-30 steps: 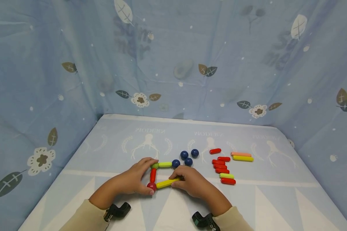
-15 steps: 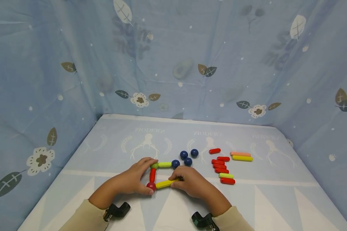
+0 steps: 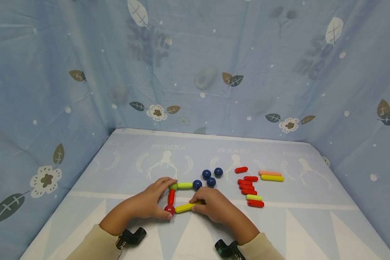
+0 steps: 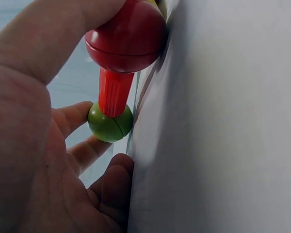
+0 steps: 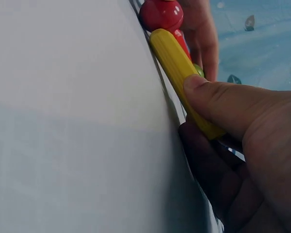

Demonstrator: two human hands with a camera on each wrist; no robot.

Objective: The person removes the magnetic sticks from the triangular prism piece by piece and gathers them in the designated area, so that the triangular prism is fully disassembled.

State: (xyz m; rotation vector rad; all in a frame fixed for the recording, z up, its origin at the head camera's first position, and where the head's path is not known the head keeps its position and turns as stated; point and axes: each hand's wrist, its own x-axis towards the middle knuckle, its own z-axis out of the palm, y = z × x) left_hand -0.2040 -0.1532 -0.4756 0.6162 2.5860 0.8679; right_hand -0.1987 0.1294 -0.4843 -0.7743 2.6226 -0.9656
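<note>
A joined toy piece lies on the table: a red ball, a short red rod, a green ball, a light green rod and a dark blue ball. My left hand spans its left side, thumb on the red ball and fingertips at the green ball. With thumb and fingers, my right hand pinches a longer yellow rod. The rod's far end points at the red ball; in the right wrist view they look in contact or nearly so. Its near end is partly hidden by my fingers.
Several loose blue balls sit just beyond my right hand. To the right lie several short red rods, a light green rod, an orange rod and a yellow rod. Patterned blue cloth walls the table.
</note>
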